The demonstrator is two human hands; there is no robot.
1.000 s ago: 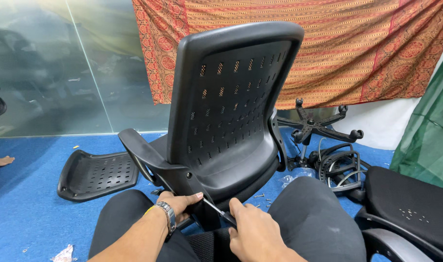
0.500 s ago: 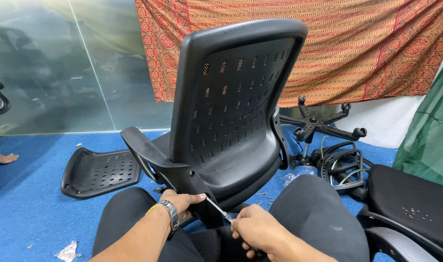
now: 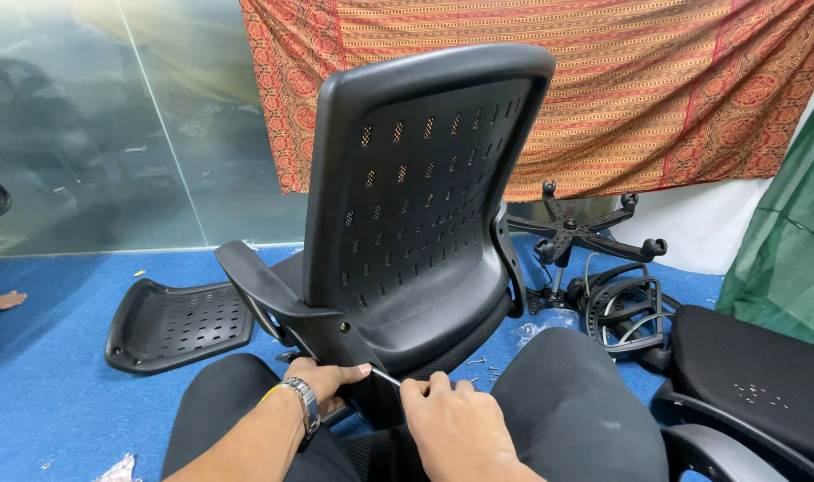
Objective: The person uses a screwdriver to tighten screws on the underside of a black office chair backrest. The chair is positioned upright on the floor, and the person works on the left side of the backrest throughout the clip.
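A black office chair point(image 3: 416, 205) with a perforated plastic backrest stands upright on the blue carpet right in front of me, between my knees. My left hand point(image 3: 322, 379), with a metal wristwatch, grips the chair's lower frame beneath the left armrest point(image 3: 264, 286). My right hand point(image 3: 451, 424) is closed around a thin metal tool point(image 3: 384, 377), whose tip points at the frame near my left fingers. Its handle end is hidden in my fist.
A loose perforated black panel point(image 3: 175, 323) lies on the carpet at left. A star-shaped chair base point(image 3: 585, 232) with castors stands behind, with armrest parts point(image 3: 625, 308) beside it. Another black seat point(image 3: 750, 375) sits at right. Small screws point(image 3: 476, 361) lie near the chair. A person's bare foot point(image 3: 1, 299) shows at far left.
My right hand has slid slightly right and down along the tool. The view has shifted a little; the left hand stays on the frame.
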